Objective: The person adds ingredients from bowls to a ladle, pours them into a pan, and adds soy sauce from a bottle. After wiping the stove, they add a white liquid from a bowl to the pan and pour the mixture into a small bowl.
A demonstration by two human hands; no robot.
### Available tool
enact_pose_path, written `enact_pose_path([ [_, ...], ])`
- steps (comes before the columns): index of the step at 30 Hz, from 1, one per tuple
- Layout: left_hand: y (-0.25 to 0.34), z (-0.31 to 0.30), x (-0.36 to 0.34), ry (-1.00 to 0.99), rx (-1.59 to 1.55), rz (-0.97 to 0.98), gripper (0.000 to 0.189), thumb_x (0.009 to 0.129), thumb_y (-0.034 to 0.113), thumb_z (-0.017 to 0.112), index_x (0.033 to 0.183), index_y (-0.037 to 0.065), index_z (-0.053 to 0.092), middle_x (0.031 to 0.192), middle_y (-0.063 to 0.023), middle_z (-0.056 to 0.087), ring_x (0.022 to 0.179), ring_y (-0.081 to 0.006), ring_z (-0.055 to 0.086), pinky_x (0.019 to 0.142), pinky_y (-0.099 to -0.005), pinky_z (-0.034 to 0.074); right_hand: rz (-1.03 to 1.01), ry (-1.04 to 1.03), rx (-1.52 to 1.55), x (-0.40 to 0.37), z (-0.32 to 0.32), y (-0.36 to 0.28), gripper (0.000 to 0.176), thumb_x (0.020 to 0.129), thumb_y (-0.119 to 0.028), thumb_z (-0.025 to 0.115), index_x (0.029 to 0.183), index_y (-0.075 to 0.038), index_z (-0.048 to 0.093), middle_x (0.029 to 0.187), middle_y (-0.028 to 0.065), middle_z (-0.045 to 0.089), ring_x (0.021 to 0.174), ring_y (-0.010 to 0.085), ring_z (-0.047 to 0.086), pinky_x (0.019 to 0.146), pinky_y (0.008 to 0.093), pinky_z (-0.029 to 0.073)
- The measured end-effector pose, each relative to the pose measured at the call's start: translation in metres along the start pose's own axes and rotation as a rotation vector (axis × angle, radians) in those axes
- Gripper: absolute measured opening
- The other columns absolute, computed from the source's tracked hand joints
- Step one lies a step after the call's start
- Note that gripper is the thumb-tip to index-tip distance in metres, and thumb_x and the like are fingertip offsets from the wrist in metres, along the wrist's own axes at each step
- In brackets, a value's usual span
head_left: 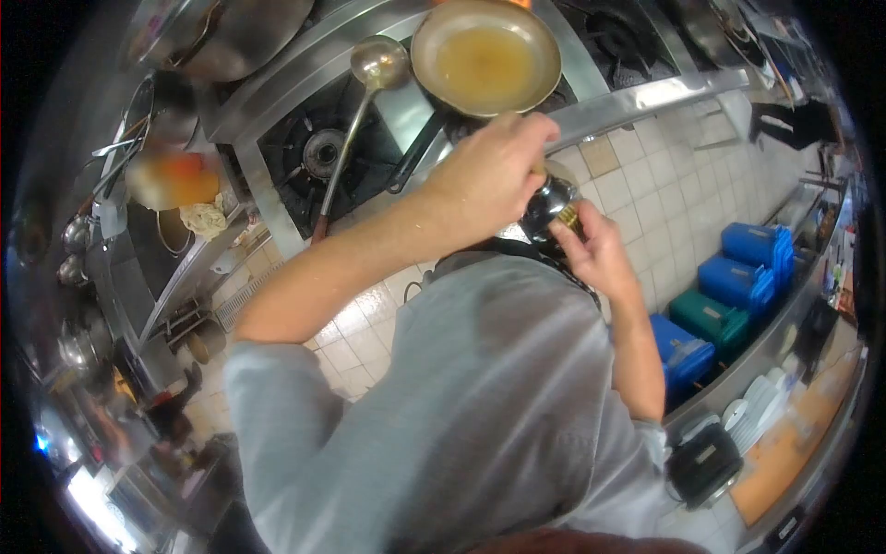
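My left hand [494,166] is closed over the top of a dark, shiny round container [552,205]; what its fingers pinch there is mostly hidden. From below and to the right, my right hand [597,251] grips this container, where a yellowish patch shows between its fingers. Beyond my left hand, a pan [486,60] with thin yellow-brown liquid sits on the stove, its dark handle pointing down and left. A long metal ladle [378,63] lies left of the pan, across a burner.
A burner [322,153] lies left of the pan, another [614,37] at its upper right. A large pot [245,37] stands upper left. Blue bins [736,282] and a green bin [709,316] line the right side. A person in dark clothes [794,123] is at far right.
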State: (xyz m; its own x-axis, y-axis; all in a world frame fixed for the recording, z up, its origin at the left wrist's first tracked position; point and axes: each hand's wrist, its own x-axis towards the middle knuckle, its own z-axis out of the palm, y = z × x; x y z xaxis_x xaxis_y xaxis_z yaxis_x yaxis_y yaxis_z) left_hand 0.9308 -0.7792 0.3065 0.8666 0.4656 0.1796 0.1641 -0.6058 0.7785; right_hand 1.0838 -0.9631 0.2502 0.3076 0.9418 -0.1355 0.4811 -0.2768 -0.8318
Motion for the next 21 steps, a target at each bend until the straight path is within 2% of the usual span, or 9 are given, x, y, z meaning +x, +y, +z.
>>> enact_pose_path([
  [3,0.007,0.014,0.000,0.087,0.028,0.026,0.037,0.090,0.003,0.064,0.125,0.001,0.054,0.110,-0.0196,0.060,0.095,-0.0390,0.064,0.085,-0.0466,0.053,-0.054,-0.013,-0.099,0.015,-0.001,-0.003,0.022,0.093,-0.017,0.069,0.100,0.001,0.057,0.078,0.0246,0.059,0.069,0.0392,0.059,0.065,0.0418,0.049],
  [4,0.010,0.013,-0.001,0.006,0.006,-0.015,0.046,0.090,0.004,0.063,0.135,0.002,0.051,0.120,-0.0218,0.060,0.107,-0.0425,0.062,0.092,-0.0464,0.052,-0.060,-0.023,-0.100,0.020,-0.002,-0.005,0.022,0.093,-0.017,0.069,0.100,0.001,0.057,0.078,0.0246,0.059,0.069,0.0392,0.059,0.065,0.0418,0.049],
  [5,0.009,0.013,-0.004,0.016,0.008,-0.023,0.046,0.090,0.004,0.063,0.135,0.002,0.051,0.120,-0.0218,0.060,0.107,-0.0425,0.062,0.092,-0.0464,0.052,-0.001,-0.019,-0.063,0.026,-0.004,-0.008,0.023,0.094,-0.018,0.068,0.100,0.001,0.057,0.078,0.0258,0.059,0.070,0.0408,0.058,0.065,0.0424,0.049],
  [7,0.006,0.014,-0.009,0.290,0.000,0.179,0.056,0.091,0.004,0.063,0.144,0.004,0.045,0.135,-0.0242,0.055,0.121,-0.0433,0.058,0.100,-0.0449,0.049,0.052,-0.024,-0.031,0.041,-0.006,-0.007,0.023,0.095,-0.018,0.067,0.099,0.002,0.056,0.078,0.0269,0.059,0.070,0.0423,0.058,0.066,0.0431,0.049],
  [9,-0.005,0.010,-0.029,0.265,0.031,0.098,0.060,0.093,0.007,0.062,0.149,0.005,0.041,0.146,-0.0235,0.049,0.130,-0.0409,0.053,0.107,-0.0435,0.045,-0.045,-0.020,-0.112,0.057,-0.008,-0.003,0.023,0.096,-0.020,0.066,0.098,0.001,0.056,0.078,0.0273,0.060,0.071,0.0436,0.059,0.066,0.0434,0.049],
  [16,-0.090,0.020,-0.188,-0.037,-0.233,-0.675,0.051,0.094,0.028,0.067,0.138,0.005,0.057,0.135,-0.0198,0.061,0.123,-0.0353,0.059,0.103,-0.0416,0.048,-0.103,0.003,-0.325,0.112,-0.023,0.005,0.027,0.098,-0.023,0.063,0.104,0.003,0.059,0.089,0.0276,0.064,0.079,0.0382,0.062,0.072,0.0442,0.049],
  [17,-0.108,0.030,-0.225,-0.041,-0.181,-0.775,0.050,0.092,0.030,0.066,0.135,0.004,0.059,0.133,-0.0195,0.062,0.126,-0.0348,0.057,0.107,-0.0415,0.045,-0.065,-0.044,-0.280,0.116,-0.024,0.002,0.030,0.098,-0.023,0.061,0.112,0.003,0.061,0.093,0.0248,0.067,0.084,0.0336,0.065,0.077,0.0418,0.051],
  [18,-0.124,0.043,-0.262,-0.051,-0.119,-0.838,0.053,0.091,0.034,0.066,0.134,0.003,0.059,0.133,-0.0195,0.062,0.126,-0.0355,0.056,0.107,-0.0426,0.044,-0.060,-0.080,-0.279,0.122,-0.026,0.006,0.029,0.100,-0.020,0.058,0.116,0.004,0.061,0.096,0.0131,0.069,0.083,0.0195,0.063,0.077,0.0336,0.051],
  [21,-0.136,0.072,-0.348,-0.022,-0.163,-1.195,0.060,0.092,0.042,0.064,0.136,0.003,0.058,0.135,-0.0213,0.060,0.127,-0.0382,0.054,0.109,-0.0433,0.042,-0.088,-0.159,-0.089,0.147,-0.039,0.046,0.033,0.103,-0.025,0.059,0.122,0.002,0.059,0.103,0.0096,0.068,0.091,0.0159,0.063,0.084,0.0316,0.051],
])
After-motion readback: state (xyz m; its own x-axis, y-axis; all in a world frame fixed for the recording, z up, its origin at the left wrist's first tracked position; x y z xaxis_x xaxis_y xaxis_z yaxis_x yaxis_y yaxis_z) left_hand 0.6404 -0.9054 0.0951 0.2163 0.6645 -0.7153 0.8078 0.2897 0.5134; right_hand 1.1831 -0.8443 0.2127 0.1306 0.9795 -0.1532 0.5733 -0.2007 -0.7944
